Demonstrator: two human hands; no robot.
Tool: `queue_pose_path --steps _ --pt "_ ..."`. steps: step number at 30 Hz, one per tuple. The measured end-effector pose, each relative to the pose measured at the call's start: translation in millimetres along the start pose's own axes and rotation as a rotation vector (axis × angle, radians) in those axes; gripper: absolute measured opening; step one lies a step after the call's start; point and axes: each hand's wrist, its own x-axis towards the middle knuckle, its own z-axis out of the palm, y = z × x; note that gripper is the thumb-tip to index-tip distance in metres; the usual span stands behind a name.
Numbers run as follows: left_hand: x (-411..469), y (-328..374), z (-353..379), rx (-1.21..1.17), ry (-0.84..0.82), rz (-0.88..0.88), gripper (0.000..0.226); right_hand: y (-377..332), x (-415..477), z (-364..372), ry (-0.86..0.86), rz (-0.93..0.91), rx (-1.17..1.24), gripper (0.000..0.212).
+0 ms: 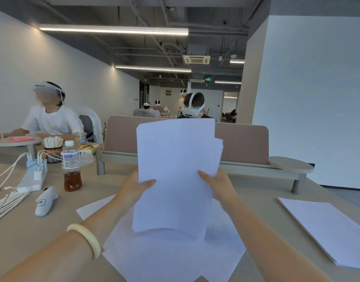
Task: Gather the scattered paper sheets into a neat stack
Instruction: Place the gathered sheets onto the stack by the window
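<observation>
Squaring is the step in hand: the left hand (134, 186) and the right hand (219, 184) are gripping a bundle of white paper sheets (175, 171) by its side edges, thumbs on the near face, other fingers hidden behind, holding it upright above the beige tabletop (256, 190). The bundle's right edge is showing staggered corners, so it is not yet flush. Loose white sheets (175, 257) are lying fanned on the table directly beneath, and a flat separate white pile (325, 228) is resting well apart to the right. Next, I judge, calls for tapping the lower edge down, then collecting the sheets below.
</observation>
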Motion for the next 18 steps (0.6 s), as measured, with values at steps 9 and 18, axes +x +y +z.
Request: queue_pose_path --steps 9,18 --pt "-9 -30 17 -0.019 0.148 -0.077 0.031 40 -17 21 0.076 0.093 -0.118 0.017" --pt "3 -25 15 0.006 0.175 -0.044 0.043 28 -11 18 0.147 0.082 -0.045 0.031"
